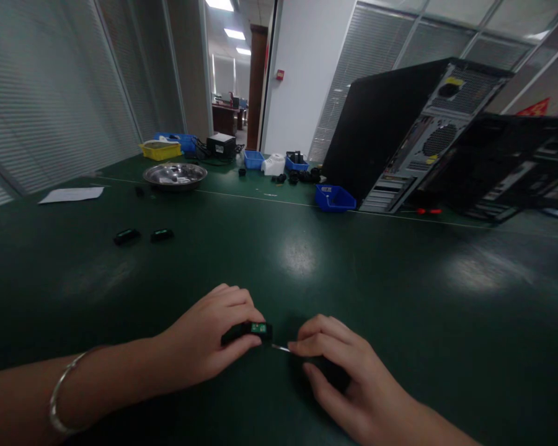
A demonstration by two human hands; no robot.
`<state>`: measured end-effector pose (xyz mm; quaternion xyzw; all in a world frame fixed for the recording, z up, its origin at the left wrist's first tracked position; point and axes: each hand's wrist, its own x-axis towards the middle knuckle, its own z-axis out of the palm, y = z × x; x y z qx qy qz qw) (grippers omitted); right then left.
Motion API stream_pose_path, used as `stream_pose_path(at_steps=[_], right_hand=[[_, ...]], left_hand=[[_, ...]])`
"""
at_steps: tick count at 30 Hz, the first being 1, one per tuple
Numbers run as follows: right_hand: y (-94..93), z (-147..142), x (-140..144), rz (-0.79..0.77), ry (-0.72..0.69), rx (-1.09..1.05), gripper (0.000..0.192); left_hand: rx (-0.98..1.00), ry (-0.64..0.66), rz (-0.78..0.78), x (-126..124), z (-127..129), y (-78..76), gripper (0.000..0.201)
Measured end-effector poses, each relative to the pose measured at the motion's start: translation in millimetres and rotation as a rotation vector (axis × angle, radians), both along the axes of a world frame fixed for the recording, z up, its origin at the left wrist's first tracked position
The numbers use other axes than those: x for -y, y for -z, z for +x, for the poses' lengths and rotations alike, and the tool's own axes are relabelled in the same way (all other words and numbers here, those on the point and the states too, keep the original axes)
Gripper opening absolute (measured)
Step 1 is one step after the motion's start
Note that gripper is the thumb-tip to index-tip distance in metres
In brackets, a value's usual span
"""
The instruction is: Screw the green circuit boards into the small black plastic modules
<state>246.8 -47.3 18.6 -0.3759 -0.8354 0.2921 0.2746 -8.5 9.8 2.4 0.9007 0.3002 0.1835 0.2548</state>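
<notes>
My left hand (227, 331) is closed around a small black plastic part with a green circuit board (259, 328), pinching it between thumb and fingers just above the green tabletop. Just to its right, my right hand (339, 365) grips a slim tool with a thin metal shaft (280, 348). The tool's tip points left at the lower right end of the black part; whether they touch I cannot tell. My fingers hide the tool's handle. Farther back on the left lie two similar black parts, one (126, 236) beside the other (162, 235).
A metal bowl (175, 168) and a sheet of paper (72, 194) rest at the back left, near a yellow bin (160, 150). A blue bin (335, 198) sits against a tilted-looking computer tower (395, 136). Small black pieces (302, 177) lie along the back.
</notes>
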Motion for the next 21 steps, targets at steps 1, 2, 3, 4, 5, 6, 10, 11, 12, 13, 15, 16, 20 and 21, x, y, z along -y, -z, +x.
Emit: stream_pose_path(at_steps=[1,2,3,4,5,6,10,11,12,13,15,16,20,21], right_hand=[[0.3,0.1,-0.5,0.000,0.004,0.017,0.027],[0.8,0.2,-1.0,-0.003,0.006,0.029,0.028],[1.3,0.3,-1.6,-0.006,0.011,0.035,0.028],[1.9,0.3,-2.0,-0.007,0.013,0.040,0.029],[2.5,0.4,-2.4,-0.004,0.015,0.044,0.029],[2.9,0.4,-2.5,-0.001,0.017,0.051,0.029],[4.2,0.0,-1.9,0.010,0.025,0.089,0.027],[4.3,-0.1,-1.7,0.008,0.026,0.098,0.028],[4.2,-0.3,-1.6,0.008,0.025,0.105,0.029],[3.9,-0.6,-1.5,0.007,0.025,0.110,0.030],[2.8,-1.2,-1.5,0.006,0.026,0.117,0.031],[2.1,-1.5,-1.5,0.004,0.027,0.118,0.031],[0.5,-2.5,-1.8,-0.010,0.032,0.115,0.028],[0.8,-2.5,-1.7,-0.008,0.032,0.105,0.027]], left_hand=[[0.003,-0.001,-0.001,0.0,0.6,-0.4,0.015],[0.007,0.004,-0.004,0.1,1.2,-0.7,0.015],[0.012,0.010,-0.005,0.3,1.7,-0.9,0.016],[0.016,0.017,-0.005,0.7,2.1,-1.0,0.017],[0.017,0.027,-0.006,1.2,2.3,-0.9,0.018],[0.018,0.036,-0.005,2.0,2.3,-0.7,0.018],[0.024,0.057,0.005,4.3,1.7,0.2,0.020],[0.028,0.054,0.008,4.5,1.8,0.1,0.020],[0.031,0.051,0.010,4.6,2.2,-0.2,0.019],[0.038,0.052,0.013,4.7,2.6,-0.6,0.019],[0.047,0.060,0.017,5.1,3.7,-1.4,0.019],[0.050,0.067,0.019,5.4,4.2,-1.7,0.019],[0.067,0.075,0.022,6.5,4.7,-1.3,0.021],[0.079,0.076,0.019,6.6,4.5,-1.0,0.021]])
